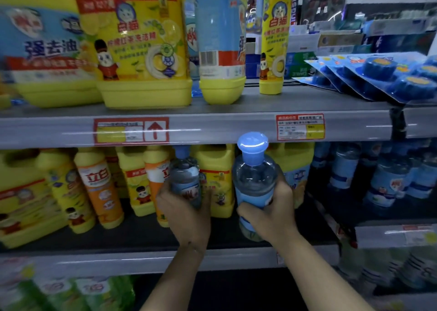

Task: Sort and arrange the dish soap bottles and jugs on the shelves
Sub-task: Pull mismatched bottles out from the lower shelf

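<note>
My left hand grips a clear blue-capped soap bottle, held upright at the middle shelf in front of yellow jugs. My right hand holds a second clear bottle with a round blue cap, closer to me and slightly tilted, its base over the shelf's front edge. Large yellow jugs and a slim yellow bottle stand on the top shelf. Yellow and orange bottles fill the middle shelf's left side.
More clear blue bottles stand in the neighbouring bay at the right. Blue blister packs lie on the top shelf's right. The top shelf edge carries price tags. Green bottles sit on the lowest shelf.
</note>
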Available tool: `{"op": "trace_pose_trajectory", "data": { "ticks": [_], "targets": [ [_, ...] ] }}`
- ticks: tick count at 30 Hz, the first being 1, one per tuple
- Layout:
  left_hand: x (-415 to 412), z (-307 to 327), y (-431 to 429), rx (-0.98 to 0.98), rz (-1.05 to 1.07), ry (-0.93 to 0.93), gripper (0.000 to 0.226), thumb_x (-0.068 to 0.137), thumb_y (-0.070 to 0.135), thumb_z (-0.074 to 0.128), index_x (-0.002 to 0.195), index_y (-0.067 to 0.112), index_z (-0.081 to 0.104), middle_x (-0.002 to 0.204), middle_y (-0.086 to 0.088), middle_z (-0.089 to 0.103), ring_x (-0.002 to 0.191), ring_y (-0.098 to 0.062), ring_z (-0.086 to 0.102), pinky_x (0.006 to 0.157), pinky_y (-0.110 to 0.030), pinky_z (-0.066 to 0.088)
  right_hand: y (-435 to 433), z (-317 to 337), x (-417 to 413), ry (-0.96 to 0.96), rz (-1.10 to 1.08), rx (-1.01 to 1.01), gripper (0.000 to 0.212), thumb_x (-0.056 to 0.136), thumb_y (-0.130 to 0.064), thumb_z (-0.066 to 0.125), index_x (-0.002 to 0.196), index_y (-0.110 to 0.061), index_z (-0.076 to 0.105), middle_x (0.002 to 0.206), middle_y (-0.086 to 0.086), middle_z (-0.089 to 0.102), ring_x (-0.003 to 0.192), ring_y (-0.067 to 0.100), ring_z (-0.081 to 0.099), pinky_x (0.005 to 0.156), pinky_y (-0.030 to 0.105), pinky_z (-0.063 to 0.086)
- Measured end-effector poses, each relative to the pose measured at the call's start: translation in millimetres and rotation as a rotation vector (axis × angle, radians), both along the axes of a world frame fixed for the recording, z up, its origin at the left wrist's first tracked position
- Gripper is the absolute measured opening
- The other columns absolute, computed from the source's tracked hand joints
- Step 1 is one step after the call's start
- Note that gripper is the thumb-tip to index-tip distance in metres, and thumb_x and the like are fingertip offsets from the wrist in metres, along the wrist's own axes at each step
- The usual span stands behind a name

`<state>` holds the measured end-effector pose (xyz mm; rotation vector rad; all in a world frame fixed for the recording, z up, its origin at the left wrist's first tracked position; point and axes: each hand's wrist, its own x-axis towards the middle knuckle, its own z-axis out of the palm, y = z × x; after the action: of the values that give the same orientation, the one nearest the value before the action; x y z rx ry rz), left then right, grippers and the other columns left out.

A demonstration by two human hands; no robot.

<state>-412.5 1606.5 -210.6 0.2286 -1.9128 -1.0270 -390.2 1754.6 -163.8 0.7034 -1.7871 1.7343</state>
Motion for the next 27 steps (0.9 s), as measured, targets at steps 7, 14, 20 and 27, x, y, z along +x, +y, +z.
{"op": "trace_pose_trajectory", "data": {
  "ticks": [7, 14, 20, 27],
  "targets": [
    [-2, -1, -14, 0.239, -0.079, 0.047, 0.056, 0.056, 0.001, 0.088, 0.106, 0.000, 0.063, 0.106, -0.020, 0.060, 0.100, -0.039, 0.057, 0.085, -0.051, 0.050, -32, 16, 15, 0.048, 0.092, 0.012, 0.045, 0.053, -0.016, 0.066, 0.096, -0.015, 0.054, 0.079, -0.017, 0.064, 0.066, 0.002, 0.062, 0.055, 0.016, 0.048],
    [48, 4, -39, 0.400, -0.175, 0.196, 0.067, 0.043, 0.021, 0.090, 0.098, 0.046, 0.060, 0.101, 0.016, 0.064, 0.091, -0.004, 0.065, 0.066, -0.021, 0.056, -53, 54, 25, 0.191, 0.135, 0.032, 0.046, 0.050, 0.003, 0.067, 0.091, -0.010, 0.051, 0.069, -0.009, 0.056, 0.054, 0.006, 0.050, 0.049, 0.018, 0.042],
    [97, 52, -104, 0.258, -0.099, 0.327, 0.066, 0.045, 0.042, 0.094, 0.097, 0.021, 0.060, 0.086, -0.009, 0.070, 0.075, -0.029, 0.071, 0.061, -0.049, 0.058, -106, 109, 38, 0.244, 0.285, -0.009, 0.060, 0.049, 0.004, 0.068, 0.103, -0.014, 0.050, 0.075, 0.001, 0.058, 0.062, 0.024, 0.054, 0.050, 0.030, 0.047],
    [128, 169, -184, 0.100, -0.084, 0.370, 0.055, 0.050, 0.052, 0.087, 0.093, 0.029, 0.063, 0.081, 0.002, 0.069, 0.065, -0.012, 0.067, 0.051, -0.030, 0.053, -184, 169, 45, 0.325, 0.280, -0.165, 0.058, 0.060, 0.001, 0.072, 0.107, 0.000, 0.039, 0.081, -0.013, 0.059, 0.067, 0.004, 0.061, 0.057, 0.021, 0.049]
  ]
}}
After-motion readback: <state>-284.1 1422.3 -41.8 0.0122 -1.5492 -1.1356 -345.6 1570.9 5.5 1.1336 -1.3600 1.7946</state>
